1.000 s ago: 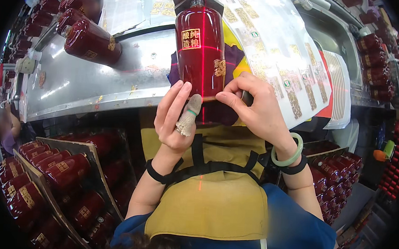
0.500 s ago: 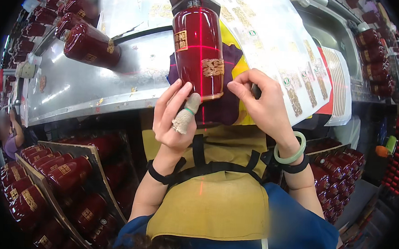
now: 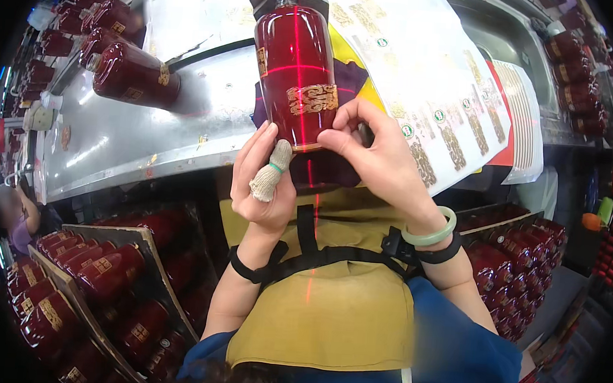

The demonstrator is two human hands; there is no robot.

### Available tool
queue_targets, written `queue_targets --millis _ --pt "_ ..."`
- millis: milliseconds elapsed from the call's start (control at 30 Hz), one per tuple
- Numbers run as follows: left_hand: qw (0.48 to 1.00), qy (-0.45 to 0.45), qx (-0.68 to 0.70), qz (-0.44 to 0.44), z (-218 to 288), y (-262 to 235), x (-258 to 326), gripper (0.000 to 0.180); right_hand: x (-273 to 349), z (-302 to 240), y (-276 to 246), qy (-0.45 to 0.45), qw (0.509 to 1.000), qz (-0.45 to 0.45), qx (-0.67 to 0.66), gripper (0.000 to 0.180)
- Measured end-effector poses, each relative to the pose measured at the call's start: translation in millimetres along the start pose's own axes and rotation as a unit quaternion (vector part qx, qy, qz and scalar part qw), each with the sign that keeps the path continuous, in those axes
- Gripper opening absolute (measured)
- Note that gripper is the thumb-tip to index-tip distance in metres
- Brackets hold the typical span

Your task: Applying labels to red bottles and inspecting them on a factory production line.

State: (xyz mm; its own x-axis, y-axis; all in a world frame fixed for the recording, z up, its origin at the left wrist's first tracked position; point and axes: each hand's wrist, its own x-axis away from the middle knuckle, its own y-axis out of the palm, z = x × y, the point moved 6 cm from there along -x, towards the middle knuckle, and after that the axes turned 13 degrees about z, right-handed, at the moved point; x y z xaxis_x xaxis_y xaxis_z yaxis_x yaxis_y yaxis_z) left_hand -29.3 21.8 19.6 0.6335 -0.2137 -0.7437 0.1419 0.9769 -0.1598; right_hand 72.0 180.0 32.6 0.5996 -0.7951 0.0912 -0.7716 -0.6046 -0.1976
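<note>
Head view: glossy red ceramic bottle point(image 3: 301, 79) w/ gold label now turned frontward; left hand point(image 3: 263, 182) grips base at 7 o'clock, right hand point(image 3: 379, 154) pinches at 4, aligning.

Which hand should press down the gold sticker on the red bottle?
Probably the right hand: its fingertips already touch the red bottle beside the gold sticker, while the left hand steadies its base.

bright overhead light | glare on steel table point(image 3: 113, 144) | fisheye bending, dark rim

A shiny steel worktop point(image 3: 120, 145) reflects overhead light, with crates of red bottles point(image 3: 83, 283) stacked below it on both sides.
</note>
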Motion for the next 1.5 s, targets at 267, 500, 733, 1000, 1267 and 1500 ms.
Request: queue_targets --millis 267,500,733,1000,1267,1500 --pt "0.999 0.036 -0.028 -0.003 8.0 0.9 -3.3 0.039 -3.5 9.1 -4.3 0.059 0.995 -0.052 -0.056 0.017" --pt "0.995 0.070 -0.061 -0.018 12.6 2.0 -0.5 0.036 -5.3 10.0 -2.9 0.080 0.993 -0.071 -0.042 0.018" --pt "0.986 0.124 -0.101 -0.046 21.0 6.2 -0.8 0.034 -5.8 11.7 -3.2 0.080 0.994 -0.065 -0.040 0.022" --pt "0.988 0.090 -0.123 -0.037 29.3 12.0 4.7 0.057 -4.1 9.5 -9.3 0.052 0.995 -0.064 -0.063 0.029" --pt "0.980 0.120 -0.147 -0.053 50.3 16.4 -1.7 0.049 -4.9 -2.1 -42.2 -0.037 0.990 0.079 -0.111 0.024" --pt "0.975 0.128 -0.117 -0.140 29.2 28.0 -26.9 0.070 25.3 -17.6 -0.4 -0.129 0.989 0.070 0.008 0.013"
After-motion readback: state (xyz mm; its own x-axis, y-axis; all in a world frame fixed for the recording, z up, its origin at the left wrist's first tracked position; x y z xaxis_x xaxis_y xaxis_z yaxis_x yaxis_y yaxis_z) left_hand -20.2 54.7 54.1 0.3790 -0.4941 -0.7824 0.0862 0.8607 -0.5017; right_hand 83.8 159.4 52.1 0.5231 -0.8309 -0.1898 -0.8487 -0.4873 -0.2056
